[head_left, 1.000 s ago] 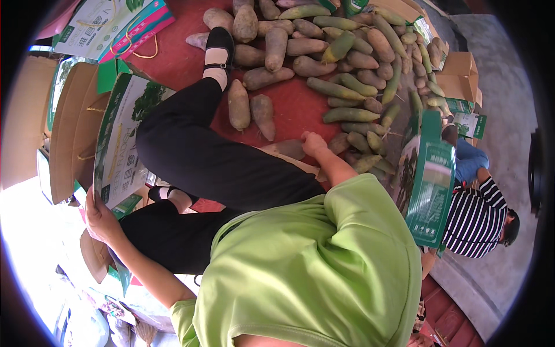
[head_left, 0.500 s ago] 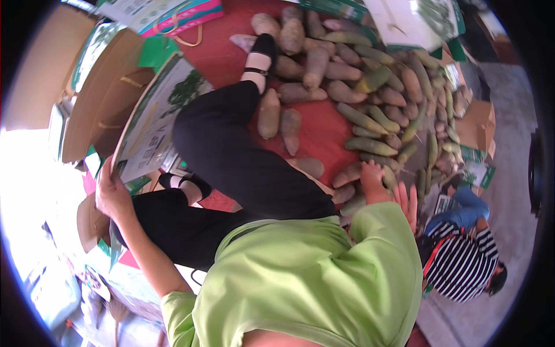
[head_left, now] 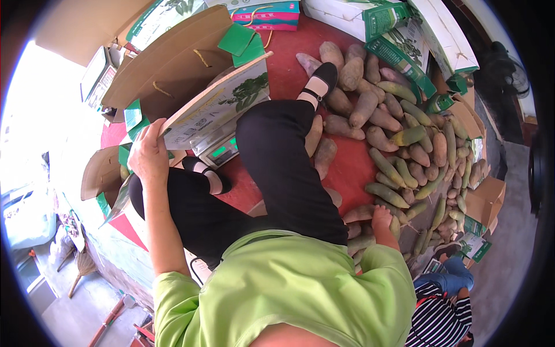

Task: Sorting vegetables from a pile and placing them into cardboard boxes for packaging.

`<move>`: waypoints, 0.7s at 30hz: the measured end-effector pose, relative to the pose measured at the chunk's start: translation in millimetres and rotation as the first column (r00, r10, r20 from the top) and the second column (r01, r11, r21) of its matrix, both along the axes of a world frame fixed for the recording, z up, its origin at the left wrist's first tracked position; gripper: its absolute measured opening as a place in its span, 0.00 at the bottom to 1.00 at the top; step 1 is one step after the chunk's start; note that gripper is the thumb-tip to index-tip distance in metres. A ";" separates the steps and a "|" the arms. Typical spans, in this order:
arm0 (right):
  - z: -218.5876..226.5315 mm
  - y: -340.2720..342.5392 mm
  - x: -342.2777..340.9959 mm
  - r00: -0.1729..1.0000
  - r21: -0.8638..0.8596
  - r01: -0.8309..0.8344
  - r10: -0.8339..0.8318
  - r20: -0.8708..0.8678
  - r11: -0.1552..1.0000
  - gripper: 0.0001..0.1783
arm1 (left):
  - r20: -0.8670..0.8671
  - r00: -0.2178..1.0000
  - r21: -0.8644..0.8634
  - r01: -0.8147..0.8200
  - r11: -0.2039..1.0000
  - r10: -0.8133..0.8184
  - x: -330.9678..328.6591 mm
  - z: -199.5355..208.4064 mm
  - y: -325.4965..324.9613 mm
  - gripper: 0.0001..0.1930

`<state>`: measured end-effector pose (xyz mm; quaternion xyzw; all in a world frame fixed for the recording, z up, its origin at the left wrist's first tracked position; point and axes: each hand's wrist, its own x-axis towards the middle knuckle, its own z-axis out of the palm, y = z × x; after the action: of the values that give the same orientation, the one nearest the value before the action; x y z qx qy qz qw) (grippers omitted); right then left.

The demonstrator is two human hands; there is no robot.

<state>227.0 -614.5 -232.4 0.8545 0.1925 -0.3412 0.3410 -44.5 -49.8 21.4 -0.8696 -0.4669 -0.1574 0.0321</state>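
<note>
My left hand (head_left: pixel 149 153) is closed on the upper corner of an open cardboard box (head_left: pixel 191 113), printed white outside and brown inside. The box has rope handles and green corner flaps, and it rests on a scale (head_left: pixel 222 151) with a lit green display. My right hand (head_left: pixel 381 218) is low among the root vegetables at my right side. Its small, blurred fingers touch the pile, and whether they grip one cannot be made out. Green root vegetables (head_left: pixel 386 195) and brownish ones (head_left: pixel 364 110) lie heaped around it.
Red sheeting (head_left: pixel 352 165) lies under the heap. More printed cartons (head_left: pixel 399 46) stand at the far right, with a pink and blue box (head_left: pixel 266 16) at the back. A person in a striped top (head_left: pixel 439 315) is at the lower right. A broom (head_left: pixel 84 266) lies at the left.
My view has turned, so the box and heap appear farther right and the scale's display shows more. My left hand stays on the box. A spread hand beside my right arm no longer shows.
</note>
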 end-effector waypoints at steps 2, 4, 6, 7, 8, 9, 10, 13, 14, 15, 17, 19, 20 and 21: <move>9.2 6.1 7.3 0.992 0.143 -0.057 0.041 0.118 0.988 0.14 | 0.007 1.000 -0.004 0.005 1.000 -0.005 0.9 2.7 -0.2 0.14; 24.7 22.4 25.0 0.990 0.253 -0.005 -0.030 0.135 0.967 0.15 | 0.014 1.000 -0.012 0.010 1.000 -0.009 1.6 3.1 -0.1 0.14; 47.3 47.5 39.0 0.987 0.361 0.041 -0.095 0.132 0.932 0.17 | 0.015 1.000 -0.036 -0.006 0.999 0.007 -1.7 3.3 0.7 0.14; 65.6 61.6 41.2 0.985 0.461 0.031 -0.106 0.138 0.887 0.21 | 0.009 1.000 -0.044 -0.009 0.999 0.009 -0.6 4.0 1.0 0.14; 80.3 75.8 44.0 0.983 0.556 0.018 -0.116 0.141 0.831 0.26 | 0.009 1.000 -0.044 -0.012 0.999 0.013 0.2 4.1 1.8 0.14; 89.9 88.0 47.2 0.984 0.557 0.013 -0.110 0.140 0.830 0.26 | 0.015 1.000 -0.048 -0.003 0.999 0.004 -0.1 4.2 2.4 0.14; 98.5 97.2 49.2 0.982 0.657 0.007 -0.128 0.136 0.754 0.27 | 0.022 1.000 -0.055 0.009 0.998 -0.007 0.0 3.7 2.5 0.14; 123.6 127.1 58.0 0.981 0.865 0.009 -0.173 0.090 0.502 0.29 | 0.027 0.999 -0.045 0.019 0.999 -0.018 -2.0 3.7 1.7 0.13; 133.9 139.9 61.2 0.978 0.948 0.020 -0.202 0.046 0.316 0.29 | 0.031 0.999 -0.032 0.031 0.999 -0.030 -3.0 3.5 1.9 0.13; 146.1 153.9 65.0 0.971 0.971 0.015 -0.237 0.043 0.239 0.29 | 0.030 0.999 -0.033 0.026 0.999 -0.025 -4.8 3.4 1.3 0.13; 174.8 184.2 72.3 0.960 0.999 0.047 -0.274 -0.053 -0.027 0.27 | 0.029 0.999 -0.042 0.031 0.999 -0.030 -2.7 2.1 2.2 0.12; 211.4 221.9 76.1 0.965 0.955 0.060 -0.229 -0.130 -0.289 0.25 | 0.021 0.999 -0.042 0.031 0.999 -0.031 -2.5 2.0 3.3 0.12; 234.0 241.7 75.0 0.971 0.930 0.033 -0.209 -0.117 -0.365 0.25 | 0.009 1.000 -0.042 0.029 0.999 -0.029 -3.2 2.9 3.2 0.11; 253.0 259.3 75.1 0.974 0.888 0.028 -0.189 -0.128 -0.459 0.25 | 0.009 0.999 -0.041 0.031 0.999 -0.031 -3.5 3.7 3.3 0.11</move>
<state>302.1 -355.2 20.6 0.7682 0.2832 -0.0086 -0.5741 -48.0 -46.5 25.2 -0.8765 -0.4567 -0.1518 0.0097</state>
